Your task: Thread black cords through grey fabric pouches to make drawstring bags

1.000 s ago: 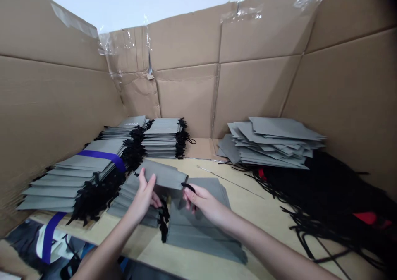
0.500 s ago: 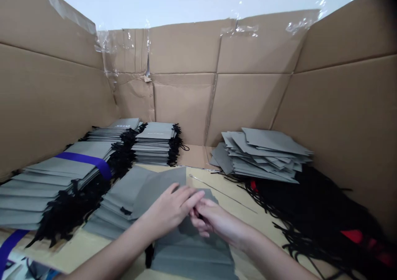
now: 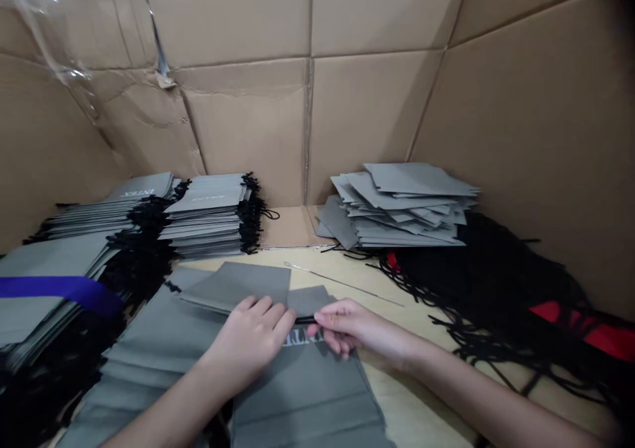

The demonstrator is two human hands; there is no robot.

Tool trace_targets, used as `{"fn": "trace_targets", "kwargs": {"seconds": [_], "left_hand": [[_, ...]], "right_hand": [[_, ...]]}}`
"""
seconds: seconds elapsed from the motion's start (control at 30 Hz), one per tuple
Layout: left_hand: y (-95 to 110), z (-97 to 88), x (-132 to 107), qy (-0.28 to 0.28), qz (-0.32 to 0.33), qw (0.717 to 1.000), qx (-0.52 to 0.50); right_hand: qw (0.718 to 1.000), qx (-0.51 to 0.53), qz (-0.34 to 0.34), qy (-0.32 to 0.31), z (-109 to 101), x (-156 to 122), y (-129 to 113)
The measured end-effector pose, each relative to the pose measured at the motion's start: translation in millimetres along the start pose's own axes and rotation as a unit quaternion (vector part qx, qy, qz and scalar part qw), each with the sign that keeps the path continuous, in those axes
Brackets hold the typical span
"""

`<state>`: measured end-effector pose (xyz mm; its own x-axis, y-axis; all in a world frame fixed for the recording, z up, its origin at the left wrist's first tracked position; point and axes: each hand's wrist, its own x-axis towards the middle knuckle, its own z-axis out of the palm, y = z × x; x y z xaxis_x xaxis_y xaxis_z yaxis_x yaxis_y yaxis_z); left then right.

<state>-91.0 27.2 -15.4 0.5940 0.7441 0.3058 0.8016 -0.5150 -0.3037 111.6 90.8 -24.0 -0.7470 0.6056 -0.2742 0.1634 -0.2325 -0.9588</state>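
Over a fanned pile of grey fabric pouches [image 3: 302,395] with white lettering, both my hands work close together. My left hand [image 3: 258,339] is closed at the edge of a grey pouch [image 3: 243,281], its fingertips hidden beneath. A short doubled length of black cord [image 3: 305,319] runs from those fingers to my right hand [image 3: 347,325], which pinches it between thumb and forefinger. More grey pouches [image 3: 149,342] lie overlapped under my left forearm. Beyond my hands, a thin metal wire with a looped end [image 3: 342,280] rests on the table [image 3: 401,382].
Stacks of corded pouches [image 3: 203,216] stand at the back left, with a purple band [image 3: 59,289] around one pile. At the back right are loose grey pouches [image 3: 407,203] and a heap of black cords [image 3: 496,269] with red ties. Cardboard walls [image 3: 248,130] enclose the table.
My hands, clasped together before, have drawn apart with black cord stretched between them. White lettering on the pouch below now shows. The view has tilted down and shifted right.
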Motion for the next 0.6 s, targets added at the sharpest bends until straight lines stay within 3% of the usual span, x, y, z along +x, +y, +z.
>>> {"fn": "trace_targets", "kwargs": {"seconds": [0.13,0.3,0.43,0.6], "left_hand": [[-1,7.1,-7,0.001,-0.032,0.999,0.003],[-4,6.2,-7,-0.014,-0.024,1.0,-0.005],[-6,4.1,-7,0.014,-0.032,0.999,-0.006],[-6,3.9,-8,0.007,-0.043,0.999,-0.006]], "right_hand": [[0.996,0.058,-0.036,0.062,-3,3,1],[0.99,0.107,-0.048,0.077,-1,5,7],[0.992,0.087,-0.058,0.074,-4,8,12],[0.992,0.034,-0.072,0.097,-9,11,14]]}}
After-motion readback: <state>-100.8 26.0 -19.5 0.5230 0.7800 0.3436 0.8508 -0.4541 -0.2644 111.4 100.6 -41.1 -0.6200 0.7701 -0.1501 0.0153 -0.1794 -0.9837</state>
